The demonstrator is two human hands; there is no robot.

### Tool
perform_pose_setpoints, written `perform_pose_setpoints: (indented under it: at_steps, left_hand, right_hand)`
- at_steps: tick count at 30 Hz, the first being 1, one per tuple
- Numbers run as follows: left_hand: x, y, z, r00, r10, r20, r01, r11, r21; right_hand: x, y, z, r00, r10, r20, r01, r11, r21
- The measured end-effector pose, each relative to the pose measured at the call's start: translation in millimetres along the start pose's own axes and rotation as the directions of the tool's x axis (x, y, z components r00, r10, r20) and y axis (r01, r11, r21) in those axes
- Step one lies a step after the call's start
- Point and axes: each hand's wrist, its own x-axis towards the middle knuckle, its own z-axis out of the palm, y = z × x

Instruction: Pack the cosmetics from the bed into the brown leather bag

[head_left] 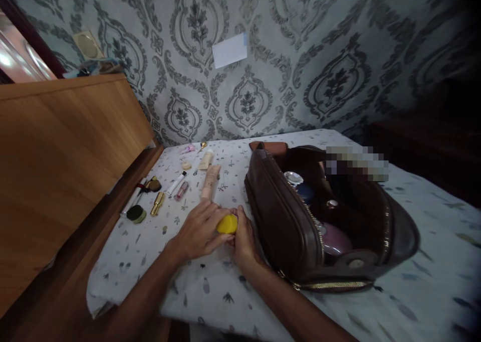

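Two hands closed around a small yellow item above a patterned cloth

A small bright-yellow item (227, 224) sits between a person's two bare hands, just in front of a brown bag's left side. The left hand (199, 230) grips it with fingers curled over its far side and thumb beneath. The right hand (244, 239) is closed around its other side, thumb raised alongside; fingers hide the item's lower part.

Just beyond the left hand lies a peach tube (210, 181) on a white printed cloth (124, 262). Further left are a pink lip-gloss tube (181, 190), a gold tube (158, 203) and a dark-lidded jar (136, 214). To the right, the unzipped brown bag (281, 216) stands open, with a pink rounded object (336, 240) inside. Behind is grey damask wallpaper (248, 101).
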Motion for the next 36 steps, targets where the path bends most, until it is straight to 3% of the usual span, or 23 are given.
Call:
perform_pose_setpoints:
  at_steps: [3,10,13,16,19,23,27,30,33,36]
  left_hand:
    - [-0.9,5.3,3.8,0.999,-0.011,-0.043,0.016,0.993,0.115]
    - [-0.2,14.2,9.0,0.994,-0.065,-0.084,0.075,0.990,0.122]
    - [-0.8,13.8,12.2,0.975,-0.192,-0.111,0.201,0.976,0.078]
    - [-1.6,10.2,15.2,0.922,-0.368,-0.117,0.365,0.930,-0.050]
    - [-2.9,4.8,16.7,0.889,-0.451,-0.077,0.436,0.886,-0.154]
    - [-4.2,-0.9,11.4,0.900,-0.434,-0.030,0.428,0.896,-0.117]
    - [-1.7,-2.3,-1.8,0.964,-0.263,0.048,0.267,0.936,-0.231]
    - [0.6,-2.6,-6.7,0.982,-0.173,0.081,0.190,0.928,-0.320]
    - [-0.4,-3.9,-2.9,0.964,-0.261,0.060,0.266,0.909,-0.320]
    - [-3.8,-6.4,3.0,0.911,-0.411,0.027,0.400,0.869,-0.292]
  right_hand:
    - [-2.3,-3.0,-0.3,0.993,-0.022,-0.112,0.013,0.996,-0.086]
    - [-6.3,-3.8,-0.9,0.988,-0.117,-0.100,0.099,0.980,-0.172]
    - [-7.4,-5.0,-0.9,0.981,-0.191,-0.034,0.176,0.951,-0.255]
    - [-8.6,-5.4,-0.1,0.962,-0.271,0.040,0.268,0.903,-0.335]
    - [-8.0,-3.5,1.1,0.953,-0.301,0.019,0.286,0.884,-0.369]
    - [-5.4,-3.0,2.8,0.975,-0.214,-0.064,0.190,0.944,-0.270]
    - [-4.7,-6.9,3.5,0.982,-0.164,-0.088,0.143,0.966,-0.215]
    - [-5.6,-8.2,3.6,0.984,-0.177,-0.024,0.166,0.955,-0.247]
    - [-7.0,-7.2,4.0,0.965,-0.253,0.073,0.263,0.914,-0.308]
    - [-8.2,-6.5,4.6,0.942,-0.317,0.106,0.334,0.875,-0.349]
